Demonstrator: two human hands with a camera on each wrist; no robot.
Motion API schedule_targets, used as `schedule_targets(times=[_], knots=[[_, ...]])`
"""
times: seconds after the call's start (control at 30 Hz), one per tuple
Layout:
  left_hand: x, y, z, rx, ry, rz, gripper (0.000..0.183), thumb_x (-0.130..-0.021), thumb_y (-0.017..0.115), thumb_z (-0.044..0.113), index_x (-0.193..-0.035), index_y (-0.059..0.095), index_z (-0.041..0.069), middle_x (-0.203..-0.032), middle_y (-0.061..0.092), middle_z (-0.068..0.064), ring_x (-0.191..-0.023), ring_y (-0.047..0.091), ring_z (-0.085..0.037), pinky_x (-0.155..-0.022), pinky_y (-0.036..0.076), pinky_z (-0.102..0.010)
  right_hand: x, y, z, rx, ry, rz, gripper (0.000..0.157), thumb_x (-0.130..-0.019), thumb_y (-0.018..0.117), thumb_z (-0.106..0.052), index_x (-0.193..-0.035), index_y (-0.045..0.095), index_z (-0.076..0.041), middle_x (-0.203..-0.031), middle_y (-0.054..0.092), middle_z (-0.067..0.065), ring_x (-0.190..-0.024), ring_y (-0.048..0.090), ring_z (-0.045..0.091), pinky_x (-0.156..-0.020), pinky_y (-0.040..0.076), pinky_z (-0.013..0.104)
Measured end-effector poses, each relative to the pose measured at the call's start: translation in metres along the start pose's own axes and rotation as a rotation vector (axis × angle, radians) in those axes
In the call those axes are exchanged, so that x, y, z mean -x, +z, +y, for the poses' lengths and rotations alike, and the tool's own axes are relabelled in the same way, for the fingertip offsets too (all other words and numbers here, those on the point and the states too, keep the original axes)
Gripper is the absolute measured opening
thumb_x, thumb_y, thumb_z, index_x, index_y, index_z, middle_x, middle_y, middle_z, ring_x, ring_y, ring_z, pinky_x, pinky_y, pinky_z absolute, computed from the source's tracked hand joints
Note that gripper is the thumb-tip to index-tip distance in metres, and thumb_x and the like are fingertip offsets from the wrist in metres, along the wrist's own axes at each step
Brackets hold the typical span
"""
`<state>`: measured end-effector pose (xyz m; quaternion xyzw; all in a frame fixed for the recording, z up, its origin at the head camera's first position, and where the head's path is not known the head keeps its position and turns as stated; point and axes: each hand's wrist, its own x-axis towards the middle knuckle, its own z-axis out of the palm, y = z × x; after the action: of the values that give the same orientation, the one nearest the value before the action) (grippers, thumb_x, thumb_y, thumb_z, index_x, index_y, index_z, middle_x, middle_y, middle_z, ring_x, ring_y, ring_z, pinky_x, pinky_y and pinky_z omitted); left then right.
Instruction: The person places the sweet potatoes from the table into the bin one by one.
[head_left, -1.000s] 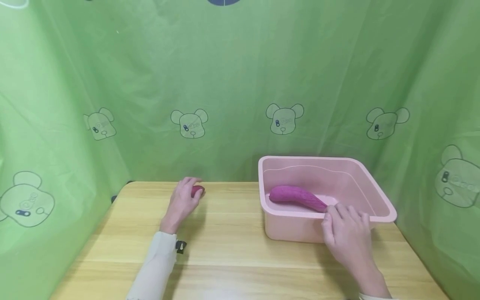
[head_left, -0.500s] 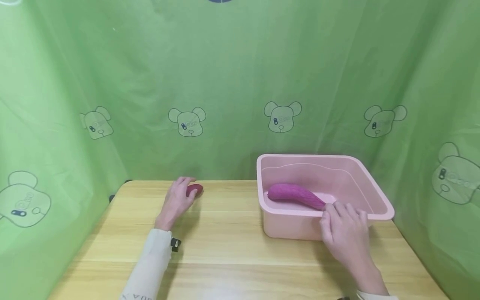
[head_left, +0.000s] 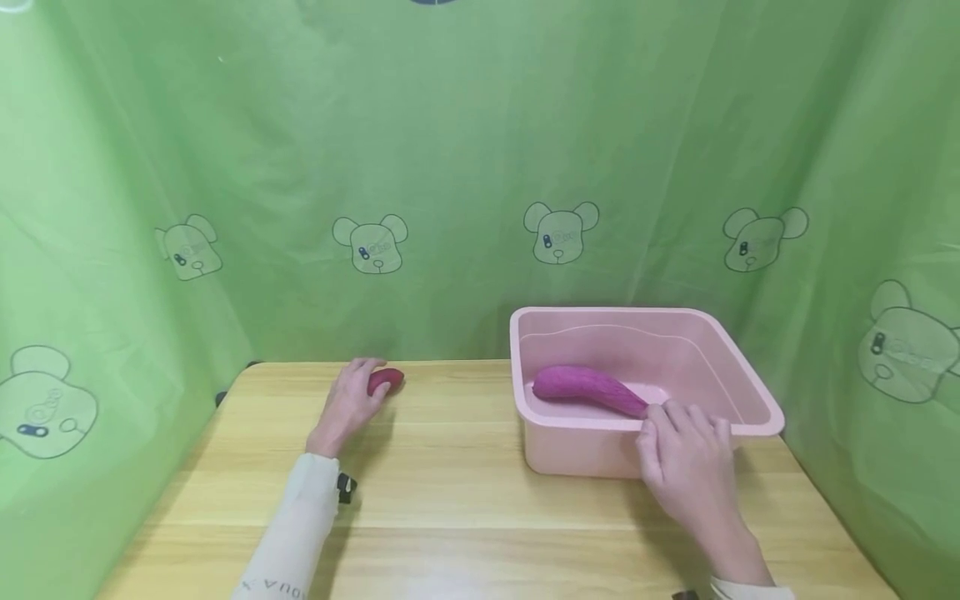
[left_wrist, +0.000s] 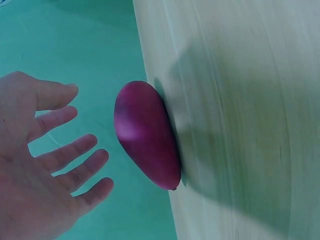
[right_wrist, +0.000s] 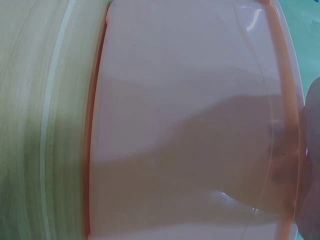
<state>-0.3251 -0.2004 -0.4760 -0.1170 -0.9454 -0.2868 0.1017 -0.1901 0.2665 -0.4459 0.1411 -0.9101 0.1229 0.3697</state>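
Observation:
A dark red-purple, mango-shaped fruit (left_wrist: 145,135) lies at the far edge of the table. Beside it, my left hand (head_left: 350,400) reaches in from the left, fingers spread. In the left wrist view a gap shows between those fingertips (left_wrist: 102,186) and the fruit. My right hand (head_left: 690,467) grips the near rim of a pink plastic tub (head_left: 577,450), its fingers curled over the edge and the thumb against the outer wall. Inside the tub lies a long purple eggplant (head_left: 585,387), whose thin end disappears behind the right hand.
The wooden table (head_left: 442,492) carries the tub on its right side. A green curtain (head_left: 450,150) printed with bear faces hangs behind the table and along both sides.
My left hand has drawn slightly left, uncovering more of the fruit. The right hand keeps its hold on the tub rim. The head view has shifted a little.

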Motion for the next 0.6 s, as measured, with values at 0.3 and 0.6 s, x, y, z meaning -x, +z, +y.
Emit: schedule_targets(times=[0.3, 0.6], knots=[[-0.002, 0.002, -0.006, 0.007, -0.024, -0.025, 0.048, -0.098, 0.068, 0.016, -0.143, 0.055, 0.003, -0.145, 0.051, -0.023, -0.132, 0.049, -0.043, -0.109, 0.043, -0.060, 0.000, -0.001, 0.000, 0.001, -0.002, -0.007, 0.024, -0.099, 0.040, -0.023, -0.087, 0.056, -0.009, -0.080, 0.051, 0.007, -0.075, 0.043, 0.028, -0.077, 0.036, 0.053], [-0.005, 0.005, -0.013, 0.015, -0.047, -0.063, 0.051, -0.099, 0.067, 0.018, -0.146, 0.053, 0.004, -0.149, 0.048, -0.023, -0.134, 0.047, -0.044, -0.110, 0.042, -0.061, 0.000, -0.003, -0.002, 0.000, -0.002, 0.001, 0.025, -0.099, 0.040, -0.023, -0.085, 0.056, -0.009, -0.080, 0.051, 0.006, -0.075, 0.044, 0.028, -0.077, 0.036, 0.053]])
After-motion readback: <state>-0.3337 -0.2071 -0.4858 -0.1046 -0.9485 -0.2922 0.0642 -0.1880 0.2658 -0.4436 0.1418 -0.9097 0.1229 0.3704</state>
